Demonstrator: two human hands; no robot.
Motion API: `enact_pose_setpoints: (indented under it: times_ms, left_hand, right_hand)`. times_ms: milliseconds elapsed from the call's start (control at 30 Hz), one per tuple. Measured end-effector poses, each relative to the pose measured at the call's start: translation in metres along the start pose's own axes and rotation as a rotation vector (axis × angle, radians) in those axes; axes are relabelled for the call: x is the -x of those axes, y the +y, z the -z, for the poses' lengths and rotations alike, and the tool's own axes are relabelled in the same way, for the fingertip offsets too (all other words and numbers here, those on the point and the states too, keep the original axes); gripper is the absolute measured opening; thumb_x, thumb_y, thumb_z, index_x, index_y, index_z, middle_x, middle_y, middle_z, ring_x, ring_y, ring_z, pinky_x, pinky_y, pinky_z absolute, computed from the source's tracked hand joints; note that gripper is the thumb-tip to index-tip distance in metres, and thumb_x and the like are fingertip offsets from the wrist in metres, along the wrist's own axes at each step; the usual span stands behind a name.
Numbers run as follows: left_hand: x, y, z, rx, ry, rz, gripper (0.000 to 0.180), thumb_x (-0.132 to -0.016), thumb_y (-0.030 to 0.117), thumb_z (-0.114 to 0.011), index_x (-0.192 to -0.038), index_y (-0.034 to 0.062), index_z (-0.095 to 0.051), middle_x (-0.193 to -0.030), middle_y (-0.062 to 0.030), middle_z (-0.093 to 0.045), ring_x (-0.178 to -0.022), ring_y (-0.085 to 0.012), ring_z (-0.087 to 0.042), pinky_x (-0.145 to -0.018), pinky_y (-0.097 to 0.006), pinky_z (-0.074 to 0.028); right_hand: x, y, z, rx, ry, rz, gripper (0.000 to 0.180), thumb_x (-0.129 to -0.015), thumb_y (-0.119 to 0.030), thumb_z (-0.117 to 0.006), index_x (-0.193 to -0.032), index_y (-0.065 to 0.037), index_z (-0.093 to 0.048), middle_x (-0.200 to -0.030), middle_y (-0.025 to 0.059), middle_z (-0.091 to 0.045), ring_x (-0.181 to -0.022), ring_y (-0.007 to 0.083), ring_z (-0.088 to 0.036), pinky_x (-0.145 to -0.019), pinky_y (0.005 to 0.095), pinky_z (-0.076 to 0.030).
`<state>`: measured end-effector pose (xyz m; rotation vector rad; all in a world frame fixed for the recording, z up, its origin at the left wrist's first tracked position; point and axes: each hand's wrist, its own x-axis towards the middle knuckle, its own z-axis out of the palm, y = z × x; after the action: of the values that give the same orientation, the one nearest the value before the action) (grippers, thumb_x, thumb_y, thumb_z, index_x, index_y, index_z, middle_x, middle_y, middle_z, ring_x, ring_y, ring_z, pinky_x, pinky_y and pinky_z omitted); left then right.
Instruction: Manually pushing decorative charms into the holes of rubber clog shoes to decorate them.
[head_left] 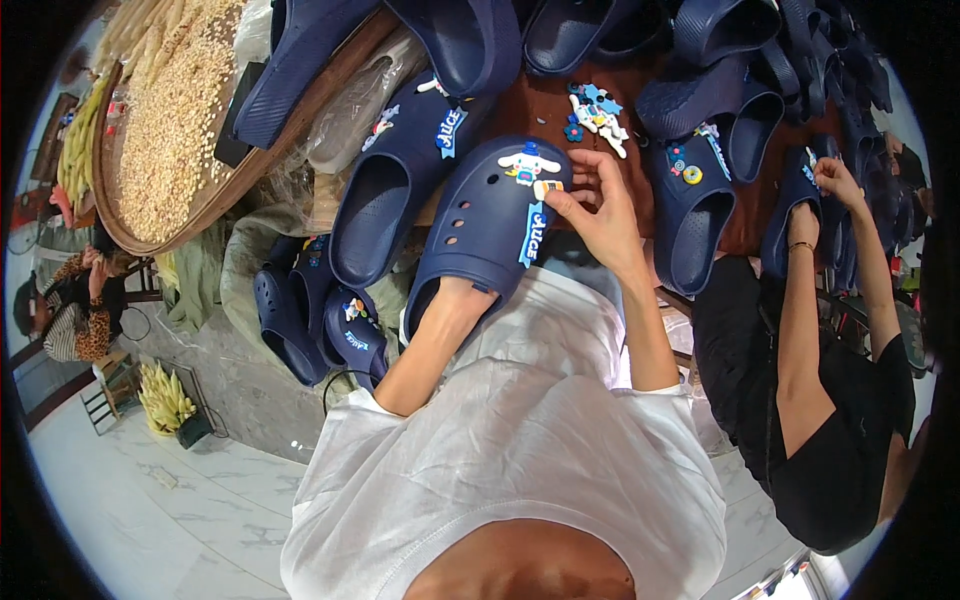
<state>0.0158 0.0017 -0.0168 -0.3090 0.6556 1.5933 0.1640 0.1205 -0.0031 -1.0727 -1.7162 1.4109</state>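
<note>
Though holed, clog around left hand

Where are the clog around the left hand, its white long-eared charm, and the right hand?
Clog [495, 218]: head view, on its navy upper.
White long-eared charm [525, 165]: head view, on its head.
Right hand [608, 220]: head view, middle of the hand.

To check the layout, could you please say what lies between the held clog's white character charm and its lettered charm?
In the head view, a small orange and white charm lies there, by the right hand's thumb.
</note>
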Motion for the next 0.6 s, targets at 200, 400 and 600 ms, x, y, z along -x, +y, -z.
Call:
enact_pose_setpoints:
  times_ms: [200,400,600]
  left_hand:
    - [-0.005,0.001,-0.013,-0.025,0.011,-0.01,0.037,-0.101,0.025,-0.039,-0.131,0.0065,-0.049,-0.129,-0.0108,-0.056,-0.113,-0.0221,-0.058,-0.098,-0.037,-0.049]
    - [0.0,0.001,-0.024,-0.05,0.001,-0.014,0.037,-0.101,0.025,-0.04,-0.131,0.0066,-0.049,-0.128,-0.0107,-0.056,-0.113,-0.0218,-0.058,-0.097,-0.037,-0.049]
    - [0.009,0.004,-0.019,0.081,0.068,0.023,0.037,-0.101,0.024,-0.039,-0.131,0.0041,-0.049,-0.133,-0.0132,-0.053,-0.118,-0.0251,-0.055,-0.101,-0.041,-0.047]
  right_hand:
    - [-0.01,0.002,0.005,-0.021,-0.118,0.01,0.049,-0.079,-0.019,-0.076,-0.116,0.001,-0.052,-0.108,0.0115,-0.05,-0.093,0.0189,-0.058,-0.078,0.0298,-0.051]
    - [-0.008,0.005,-0.003,0.093,-0.071,0.028,0.047,-0.084,-0.022,-0.071,-0.12,0.001,-0.051,-0.106,0.0137,-0.051,-0.092,0.0216,-0.06,-0.079,0.0321,-0.052]
    - [-0.007,-0.004,0.008,0.193,-0.068,0.081,0.042,-0.087,-0.02,-0.066,-0.12,0.001,-0.051,-0.113,0.0182,-0.054,-0.1,0.0296,-0.06,-0.086,0.0374,-0.05]
